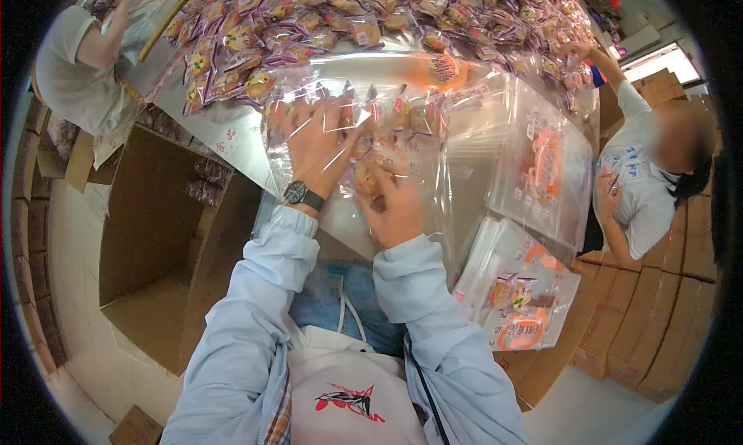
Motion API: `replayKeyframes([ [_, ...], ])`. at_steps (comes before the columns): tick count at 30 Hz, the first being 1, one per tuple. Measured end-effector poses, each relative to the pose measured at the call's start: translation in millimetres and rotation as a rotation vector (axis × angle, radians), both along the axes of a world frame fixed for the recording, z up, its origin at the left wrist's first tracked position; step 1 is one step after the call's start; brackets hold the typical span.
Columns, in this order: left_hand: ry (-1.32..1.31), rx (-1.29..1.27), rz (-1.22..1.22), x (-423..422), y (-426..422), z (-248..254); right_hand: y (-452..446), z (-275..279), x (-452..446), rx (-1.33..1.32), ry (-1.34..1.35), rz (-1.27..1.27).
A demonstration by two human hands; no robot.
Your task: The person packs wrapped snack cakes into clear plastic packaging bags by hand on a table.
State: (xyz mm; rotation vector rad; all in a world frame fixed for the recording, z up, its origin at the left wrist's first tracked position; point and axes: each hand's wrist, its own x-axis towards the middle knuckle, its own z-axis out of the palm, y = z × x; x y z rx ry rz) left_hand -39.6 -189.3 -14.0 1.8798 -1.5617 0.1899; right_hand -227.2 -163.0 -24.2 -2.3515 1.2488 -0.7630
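Along the counter's (238, 142) near edge, here's the right hand (395, 210) curled around a wrapped cake (365, 180), near packets (419, 118) lined up under clear plastic (430, 172), while the left hand (316, 135) spreads its fingers there, grip unclear through the glare.

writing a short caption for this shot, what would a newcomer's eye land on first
Probably the mass of small purple-edged packets spread across the far part of the table. Next, front and centre, the left hand at a large clear bag, and the right hand holding a small packet. A big open cardboard box also stands out at left.
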Motion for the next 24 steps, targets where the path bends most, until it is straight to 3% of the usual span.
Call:
replayKeyframes([
  [5, 0.08, -0.051, -0.036, 9, 5, 4, -1, -29, -22, 0.391, -0.535, -0.066],
  [7, 0.041, -0.073, -0.019, 11, 6, -1, 5, -8, -13, 0.439, -0.791, -0.128],
  [8, 0.028, -0.075, -0.01, 11, 7, -3, 9, 0, -5, 0.617, -0.904, -0.17],
  [11, -0.01, -0.067, -0.01, 14, 10, -5, 2, -6, 16, 0.299, -0.725, 0.009],
  [14, -0.014, -0.06, -0.043, 21, 12, -5, -18, -23, 26, 0.233, -0.756, 0.048],
  [18, 0.083, -0.1, -0.015, 22, 5, -21, -53, -5, 37, -0.209, -0.409, 0.247],
  [22, 0.173, -0.128, 0.031, 23, 0, -27, -66, -5, 49, -0.032, -0.45, 0.183],
  [24, 0.067, -0.088, -0.003, 21, 6, -15, -68, -19, 55, -0.025, -0.555, 0.165],
])
